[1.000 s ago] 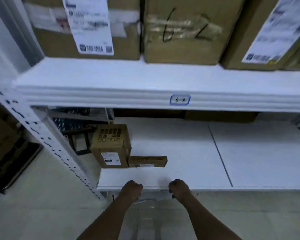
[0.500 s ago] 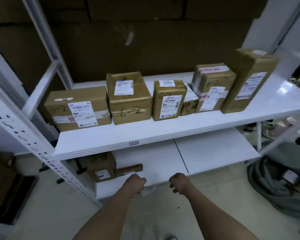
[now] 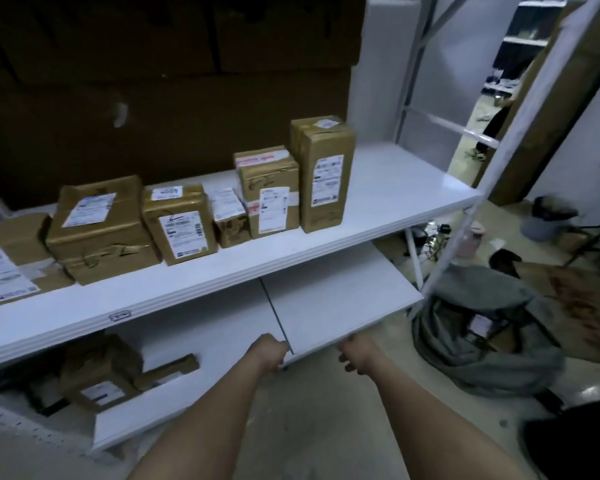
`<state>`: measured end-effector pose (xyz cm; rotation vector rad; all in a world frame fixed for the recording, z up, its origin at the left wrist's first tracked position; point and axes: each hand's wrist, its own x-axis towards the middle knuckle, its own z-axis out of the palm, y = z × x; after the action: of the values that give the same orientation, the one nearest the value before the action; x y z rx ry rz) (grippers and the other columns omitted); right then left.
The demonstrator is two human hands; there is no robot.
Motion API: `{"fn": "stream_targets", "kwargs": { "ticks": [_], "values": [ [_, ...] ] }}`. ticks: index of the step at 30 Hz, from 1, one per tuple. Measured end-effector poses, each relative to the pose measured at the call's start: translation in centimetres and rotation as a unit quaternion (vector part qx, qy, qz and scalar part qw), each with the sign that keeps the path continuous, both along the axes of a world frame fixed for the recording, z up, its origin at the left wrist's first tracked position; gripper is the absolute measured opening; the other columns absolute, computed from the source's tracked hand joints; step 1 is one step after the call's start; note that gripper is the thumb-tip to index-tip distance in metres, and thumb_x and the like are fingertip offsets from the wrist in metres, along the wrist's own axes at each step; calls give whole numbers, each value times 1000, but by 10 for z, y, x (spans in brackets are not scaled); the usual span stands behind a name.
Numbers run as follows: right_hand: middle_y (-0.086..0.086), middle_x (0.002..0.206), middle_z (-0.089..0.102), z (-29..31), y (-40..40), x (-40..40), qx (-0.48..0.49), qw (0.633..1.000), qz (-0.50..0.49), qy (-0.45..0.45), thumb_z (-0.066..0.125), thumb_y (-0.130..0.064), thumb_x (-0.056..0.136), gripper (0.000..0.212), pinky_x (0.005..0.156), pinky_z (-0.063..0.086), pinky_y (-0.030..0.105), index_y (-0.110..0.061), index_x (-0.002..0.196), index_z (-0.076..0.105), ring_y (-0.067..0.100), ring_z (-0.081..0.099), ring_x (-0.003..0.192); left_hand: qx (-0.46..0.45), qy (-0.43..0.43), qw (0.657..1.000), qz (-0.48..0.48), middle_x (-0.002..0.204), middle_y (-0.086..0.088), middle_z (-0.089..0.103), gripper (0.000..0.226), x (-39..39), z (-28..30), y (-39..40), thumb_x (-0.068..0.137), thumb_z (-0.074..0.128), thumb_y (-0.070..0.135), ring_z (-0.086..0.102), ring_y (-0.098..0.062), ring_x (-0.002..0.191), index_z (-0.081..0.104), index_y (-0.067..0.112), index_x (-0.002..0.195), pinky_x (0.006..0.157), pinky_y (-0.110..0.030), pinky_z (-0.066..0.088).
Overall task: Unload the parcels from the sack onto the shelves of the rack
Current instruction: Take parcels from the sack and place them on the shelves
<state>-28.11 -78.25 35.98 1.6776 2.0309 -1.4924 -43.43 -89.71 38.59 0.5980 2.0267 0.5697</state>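
view is swinging right off the lower shelf [image 3: 343,299] and the grey sack [image 3: 482,337] is coming into frame at right. left hand [image 3: 269,353] and right hand [image 3: 355,356] are hanging apart, loosely curled, holding nothing, so probably heading back for another parcel.

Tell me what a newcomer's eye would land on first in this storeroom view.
First, the row of brown taped parcels on the upper white shelf, ending on the right with the tall upright parcel. Next, the grey sack slumped on the floor beside the rack's right post. Then the left hand and right hand, both holding nothing, at the front edge of the lower shelf, where a small box sits at the left.
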Motion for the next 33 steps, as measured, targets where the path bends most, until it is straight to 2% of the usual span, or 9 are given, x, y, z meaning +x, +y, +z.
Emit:
{"fn": "stream_targets", "kwargs": {
  "ticks": [5, 10, 19, 22, 25, 28, 29, 31, 33],
  "values": [
    [8, 93, 56, 0, 75, 87, 18, 999, -43, -20, 44, -15, 99, 7, 52, 40, 20, -11, 98, 49, 9, 46, 57, 4, -18, 999, -27, 88, -15, 54, 21, 77, 0, 75, 93, 46, 17, 47, -23, 63, 42, 12, 73, 54, -25, 29],
    [12, 88, 57, 10, 135, 148, -11, 996, -91, -11, 43, -13, 101, 21, 49, 36, 24, 1, 112, 54, 19, 51, 64, 5, -7, 998, -60, 88, -13, 56, 19, 131, 5, 149, 95, 45, 20, 43, -20, 59, 46, 9, 80, 52, -25, 32],
    [11, 91, 55, -23, 245, 214, 18, 990, -130, -45, 45, -14, 98, 34, 57, 45, 19, 5, 122, 58, 9, 46, 56, -16, -10, 991, -136, 94, -12, 56, 17, 189, -13, 283, 97, 44, 19, 47, -15, 61, 50, 3, 93, 44, -20, 32],
    [18, 107, 65, -31, 294, 228, 24, 987, -148, -53, 46, -18, 97, 35, 75, 45, 28, 2, 122, 60, 24, 59, 78, -15, -20, 990, -142, 95, -11, 54, 19, 199, -25, 337, 97, 45, 22, 46, -14, 62, 49, 5, 91, 45, -20, 32],
    [19, 122, 63, -35, 348, 243, 18, 986, -146, -75, 48, -20, 97, 35, 76, 40, 24, 0, 122, 61, 30, 61, 106, -24, -29, 987, -154, 91, -11, 54, 24, 209, -36, 398, 97, 46, 23, 46, -15, 60, 47, 8, 78, 45, -21, 32],
    [19, 123, 62, -33, 397, 256, 14, 984, -154, -90, 49, -19, 95, 35, 79, 41, 26, 0, 122, 61, 32, 58, 116, -32, -37, 983, -175, 96, -11, 53, 24, 222, -37, 453, 98, 46, 23, 45, -14, 60, 45, 10, 78, 46, -21, 35],
    [20, 123, 62, -33, 413, 261, 11, 983, -161, -88, 49, -18, 95, 35, 81, 43, 28, 1, 121, 61, 33, 58, 116, -35, -35, 982, -181, 99, -12, 53, 23, 227, -36, 471, 99, 46, 23, 45, -13, 61, 44, 10, 80, 50, -23, 41],
    [22, 122, 62, -32, 439, 269, 7, 980, -175, -93, 48, -17, 95, 35, 86, 47, 31, 2, 121, 61, 35, 58, 115, -29, -46, 983, -177, 105, -13, 54, 20, 236, -33, 498, 100, 44, 23, 48, -14, 65, 48, 5, 95, 77, -33, 54],
    [21, 123, 62, -31, 465, 278, 11, 979, -175, -104, 49, -18, 96, 34, 90, 47, 32, 2, 121, 61, 34, 58, 115, -29, -57, 982, -179, 120, -17, 56, 32, 243, -33, 524, 100, 43, 26, 59, -21, 86, 48, 0, 120, 97, -39, 47]
  ]
}}
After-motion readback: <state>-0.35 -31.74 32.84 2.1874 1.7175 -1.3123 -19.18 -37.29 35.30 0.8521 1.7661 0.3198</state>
